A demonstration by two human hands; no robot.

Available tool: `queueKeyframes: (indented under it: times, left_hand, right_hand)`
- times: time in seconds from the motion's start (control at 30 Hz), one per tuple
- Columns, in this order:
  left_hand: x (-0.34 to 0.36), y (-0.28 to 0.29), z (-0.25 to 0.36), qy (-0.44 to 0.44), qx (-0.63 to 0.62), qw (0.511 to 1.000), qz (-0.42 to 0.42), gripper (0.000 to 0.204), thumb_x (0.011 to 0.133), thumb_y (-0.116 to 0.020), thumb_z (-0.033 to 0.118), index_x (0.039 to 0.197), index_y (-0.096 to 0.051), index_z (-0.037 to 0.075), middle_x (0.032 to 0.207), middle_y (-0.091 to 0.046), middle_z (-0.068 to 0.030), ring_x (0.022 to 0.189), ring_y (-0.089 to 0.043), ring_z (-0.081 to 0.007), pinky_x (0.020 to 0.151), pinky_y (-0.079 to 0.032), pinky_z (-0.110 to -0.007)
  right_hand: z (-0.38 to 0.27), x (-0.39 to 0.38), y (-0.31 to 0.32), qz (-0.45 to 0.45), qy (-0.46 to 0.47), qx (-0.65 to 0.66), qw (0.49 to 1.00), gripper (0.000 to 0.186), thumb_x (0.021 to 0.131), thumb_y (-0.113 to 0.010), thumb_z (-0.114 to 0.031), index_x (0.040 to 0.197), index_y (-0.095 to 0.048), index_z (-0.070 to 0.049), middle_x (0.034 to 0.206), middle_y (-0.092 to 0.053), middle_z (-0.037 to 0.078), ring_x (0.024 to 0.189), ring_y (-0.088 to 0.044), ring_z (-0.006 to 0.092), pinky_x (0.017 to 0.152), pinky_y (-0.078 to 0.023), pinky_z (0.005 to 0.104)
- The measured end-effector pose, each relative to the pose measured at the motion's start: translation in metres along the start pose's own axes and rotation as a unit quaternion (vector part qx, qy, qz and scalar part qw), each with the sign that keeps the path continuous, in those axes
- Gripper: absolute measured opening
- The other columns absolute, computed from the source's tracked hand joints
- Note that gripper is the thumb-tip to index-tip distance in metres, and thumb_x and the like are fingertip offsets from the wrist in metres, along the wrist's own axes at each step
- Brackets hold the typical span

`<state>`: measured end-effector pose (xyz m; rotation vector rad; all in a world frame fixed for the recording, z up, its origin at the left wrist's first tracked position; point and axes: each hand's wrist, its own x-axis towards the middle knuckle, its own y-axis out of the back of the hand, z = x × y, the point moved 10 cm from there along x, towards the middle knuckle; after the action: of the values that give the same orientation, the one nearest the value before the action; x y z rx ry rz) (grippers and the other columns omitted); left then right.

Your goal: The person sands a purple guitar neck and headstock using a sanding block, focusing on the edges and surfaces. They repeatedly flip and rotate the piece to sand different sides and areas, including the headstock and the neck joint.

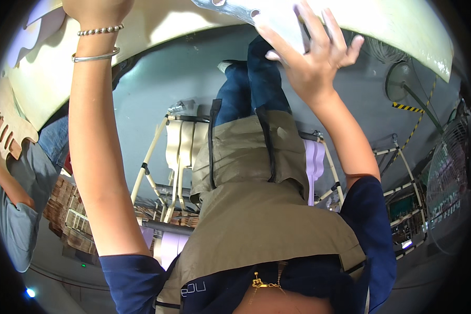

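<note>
My right hand (313, 65) is at the top, right of centre, its fingers stretched out and spread. It touches a glossy silvery-white piece (282, 26) with round holes along its edge, which runs out of the top of the view. My left hand (99, 9) reaches up at the top left, a beaded bracelet and a bangle on its wrist. Only its back part shows; the fingers are cut off, so what they touch is hidden. Beneath both hands spreads a pale cream work surface (157, 26) with a curved edge.
Behind me, tube-frame racks (149, 152) hold cream curved pieces (180, 141) and a lilac curved piece (314, 162). A large fan (447, 183) stands at the right. On the left, a co-worker's arm (13, 186) is beside a slotted wooden piece (8, 131).
</note>
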<state>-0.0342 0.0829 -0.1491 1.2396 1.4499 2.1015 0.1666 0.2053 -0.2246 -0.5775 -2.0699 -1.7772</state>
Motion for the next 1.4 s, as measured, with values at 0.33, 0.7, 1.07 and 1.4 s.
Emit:
queueKeyframes:
  times: [0.33,0.7,1.07,1.4]
  left_hand:
    - [0.001,-0.015,-0.013,0.052,-0.005,0.998,0.028,0.050,0.094,-0.051,0.039,0.124,-0.058,0.001,0.098,-0.067,-0.0181,0.087,-0.059,-0.0311,0.086,-0.042,-0.040]
    - [-0.122,-0.097,0.277,-0.179,-0.342,0.899,-0.208,0.081,0.072,-0.073,0.041,0.143,-0.042,0.020,0.148,-0.042,-0.0085,0.136,-0.040,-0.0268,0.110,-0.034,-0.040]
    - [-0.024,0.029,0.043,-0.203,-0.016,0.973,-0.109,0.083,0.075,-0.078,0.032,0.144,-0.038,0.009,0.143,-0.044,-0.0169,0.127,-0.046,-0.0351,0.113,-0.026,-0.049]
    - [0.027,-0.023,0.043,-0.174,0.096,0.955,-0.222,0.057,0.076,-0.070,0.014,0.131,-0.055,0.020,0.076,-0.053,-0.0035,0.057,-0.057,-0.0197,0.049,-0.047,-0.032]
  right_hand:
    - [0.022,-0.030,0.013,-0.071,-0.056,-0.002,0.996,0.039,0.075,-0.075,-0.032,0.113,-0.070,-0.042,0.138,-0.050,0.000,0.132,-0.036,0.0251,0.112,0.001,0.0491]
    - [0.115,-0.078,0.092,0.144,-0.385,0.257,0.875,0.041,0.103,-0.037,-0.018,0.134,-0.049,0.007,0.131,-0.051,0.018,0.103,-0.061,0.0266,0.080,-0.054,0.0343]
    - [0.114,-0.092,0.073,0.113,-0.412,0.353,0.832,0.044,0.102,-0.035,-0.021,0.131,-0.053,0.007,0.129,-0.052,0.021,0.107,-0.060,0.0269,0.083,-0.053,0.0357]
    - [0.103,-0.034,0.083,0.086,-0.373,0.431,0.817,0.054,0.104,-0.033,-0.034,0.134,-0.047,0.010,0.136,-0.044,0.023,0.113,-0.055,0.0286,0.089,-0.052,0.0372]
